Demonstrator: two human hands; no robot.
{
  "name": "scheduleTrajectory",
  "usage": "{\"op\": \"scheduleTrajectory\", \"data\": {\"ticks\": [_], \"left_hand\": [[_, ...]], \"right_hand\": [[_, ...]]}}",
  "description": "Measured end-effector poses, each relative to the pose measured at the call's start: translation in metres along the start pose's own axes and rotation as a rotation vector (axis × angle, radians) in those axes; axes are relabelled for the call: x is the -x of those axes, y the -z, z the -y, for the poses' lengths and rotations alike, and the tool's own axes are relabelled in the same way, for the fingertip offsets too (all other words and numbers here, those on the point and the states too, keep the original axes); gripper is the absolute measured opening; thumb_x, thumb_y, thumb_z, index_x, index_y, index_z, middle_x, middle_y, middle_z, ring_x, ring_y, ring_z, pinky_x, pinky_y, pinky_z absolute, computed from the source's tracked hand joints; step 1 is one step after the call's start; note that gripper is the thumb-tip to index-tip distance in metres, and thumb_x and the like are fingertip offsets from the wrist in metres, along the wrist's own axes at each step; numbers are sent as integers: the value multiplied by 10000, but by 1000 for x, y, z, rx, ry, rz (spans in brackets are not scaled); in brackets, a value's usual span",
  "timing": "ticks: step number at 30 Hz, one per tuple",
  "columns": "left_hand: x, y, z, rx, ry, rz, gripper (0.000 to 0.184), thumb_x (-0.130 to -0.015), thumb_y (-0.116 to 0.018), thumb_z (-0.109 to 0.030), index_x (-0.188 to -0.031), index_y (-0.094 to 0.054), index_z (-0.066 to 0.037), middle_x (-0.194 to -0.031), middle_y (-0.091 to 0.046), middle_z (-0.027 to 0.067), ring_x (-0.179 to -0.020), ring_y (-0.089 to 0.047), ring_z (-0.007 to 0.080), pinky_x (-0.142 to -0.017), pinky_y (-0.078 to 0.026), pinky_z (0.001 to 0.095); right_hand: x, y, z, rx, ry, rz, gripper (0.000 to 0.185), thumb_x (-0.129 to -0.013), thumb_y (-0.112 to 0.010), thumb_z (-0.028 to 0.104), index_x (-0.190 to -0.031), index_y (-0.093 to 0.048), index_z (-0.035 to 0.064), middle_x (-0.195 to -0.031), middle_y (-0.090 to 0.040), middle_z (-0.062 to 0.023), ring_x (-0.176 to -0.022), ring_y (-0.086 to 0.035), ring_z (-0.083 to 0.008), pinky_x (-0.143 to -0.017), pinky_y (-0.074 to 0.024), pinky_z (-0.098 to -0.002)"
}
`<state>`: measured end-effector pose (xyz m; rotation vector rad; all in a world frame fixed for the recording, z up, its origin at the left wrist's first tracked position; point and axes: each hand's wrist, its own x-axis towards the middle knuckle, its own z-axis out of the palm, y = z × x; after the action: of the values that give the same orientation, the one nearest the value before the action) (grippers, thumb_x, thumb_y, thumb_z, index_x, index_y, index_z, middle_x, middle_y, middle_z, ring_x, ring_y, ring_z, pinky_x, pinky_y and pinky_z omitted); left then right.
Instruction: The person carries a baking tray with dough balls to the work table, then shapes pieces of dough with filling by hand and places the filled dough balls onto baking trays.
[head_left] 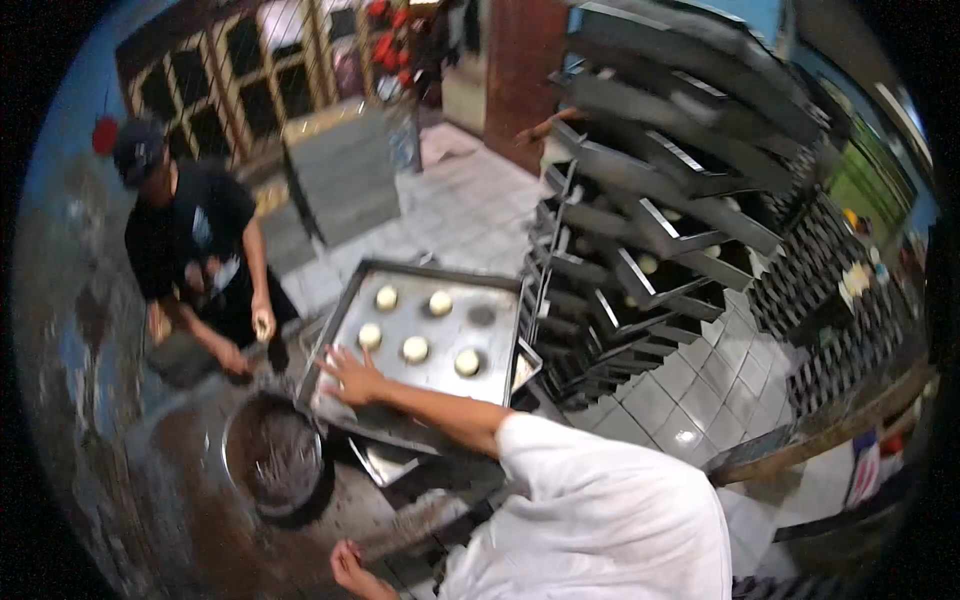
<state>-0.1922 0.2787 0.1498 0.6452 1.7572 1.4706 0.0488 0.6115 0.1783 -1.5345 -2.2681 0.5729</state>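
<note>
My right hand (350,378) lies with its fingers spread at the near left part of a metal tray (425,385). Several round pale dough balls, one of them (415,348) near the middle, sit apart on this tray. A dark round patch shows at its far right. My left hand (347,562) is low in the view, off the tray, its fingers loosely bent and apart with nothing visible in them. A round dark pan (272,455) stands on the worktop (185,455), left of the tray.
Across the worktop a co-worker (200,230) in a dark shirt holds something small and pale in one hand. Tall stacks of dark trays (690,150) rise at the right, some with dough balls. More stacked trays (820,280) stand beyond them on the tiled floor (680,400).
</note>
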Motion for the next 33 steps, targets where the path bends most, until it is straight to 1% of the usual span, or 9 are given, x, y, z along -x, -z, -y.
{"op": "scheduleTrajectory", "data": {"ticks": [5, 10, 11, 15, 17, 18, 22, 28, 33], "left_hand": [[-16, -7, -10, 76, -77, 157, 216, -984, -656, -172, -1117, -721, -15, -978, -705, 59, -866, -618, 182, -787, -513, 330], [-30, 0, -18, -45, -116, 179, 224, -987, -650, -172, -1085, -725, 15, -979, -717, 74, -861, -632, 186, -775, -519, 336], [-34, 3, -15, -43, -137, 201, 231, -983, -658, -182, -1085, -729, 13, -980, -721, 79, -860, -635, 190, -774, -521, 336], [-71, 4, 13, 11, -141, 309, 191, -1007, -623, -164, -1047, -690, 10, -904, -682, 77, -829, -615, 149, -727, -494, 280], [-63, 12, 8, -34, -144, 323, 174, -1021, -597, -144, -1037, -669, 13, -887, -665, 74, -832, -614, 134, -717, -493, 262], [-44, 6, -20, -123, -149, 298, 175, -1020, -593, -138, -1047, -670, 17, -908, -670, 75, -849, -623, 140, -729, -507, 272], [-28, 26, -20, 34, -105, 347, 191, -1014, -610, -143, -1093, -681, 15, -1022, -697, 73, -938, -667, 174, -845, -539, 310], [-8, 84, 2, -9, -1, 318, 177, -1014, -630, -157, -1061, -690, 2, -1000, -706, 80, -912, -664, 154, -815, -526, 277], [-8, 120, 12, -20, 55, 238, 164, -1013, -626, -149, -1055, -702, -10, -971, -711, 69, -882, -661, 147, -808, -523, 276]], "right_hand": [[121, 177, -10, -235, 158, -330, 575, -982, -636, 394, -1436, -519, 61, -1500, -505, -173, -1390, -476, -344, -1142, -396, -421], [269, 407, -28, 413, 83, -1118, 594, -892, -729, 261, -1420, -545, 63, -1523, -470, -210, -1430, -425, -372, -1159, -360, -460], [295, 448, -11, 715, 11, -1324, 599, -943, -636, 312, -1401, -514, -54, -1498, -456, -287, -1413, -413, -443, -1161, -322, -528], [356, 581, -13, 996, -58, -1783, 726, -1008, -441, 611, -1574, -357, 163, -1593, -362, -214, -1480, -316, -423, -1170, -225, -644], [371, 613, -37, 904, -475, -1544, 695, -1007, -490, 452, -1609, -262, 191, -1635, -295, -168, -1526, -223, -370, -1222, -185, -577], [373, 619, -75, 1000, -174, -1637, 804, -979, -314, 742, -1550, -416, 185, -1577, -386, -215, -1455, -351, -435, -1177, -247, -620], [410, 548, -179, 347, -828, -1142, 885, -942, -295, 794, -1436, -569, 111, -1482, -507, -229, -1389, -427, -475, -1187, -302, -530], [447, 317, -170, 349, -701, -1125, 819, -1000, -316, 698, -1609, -265, 152, -1668, -203, -178, -1525, -212, -386, -1218, -226, -511], [443, 143, -152, 166, -690, -1353, 603, -1028, -552, 392, -1506, -440, 42, -1480, -502, -233, -1363, -468, -422, -1112, -386, -492]]}}
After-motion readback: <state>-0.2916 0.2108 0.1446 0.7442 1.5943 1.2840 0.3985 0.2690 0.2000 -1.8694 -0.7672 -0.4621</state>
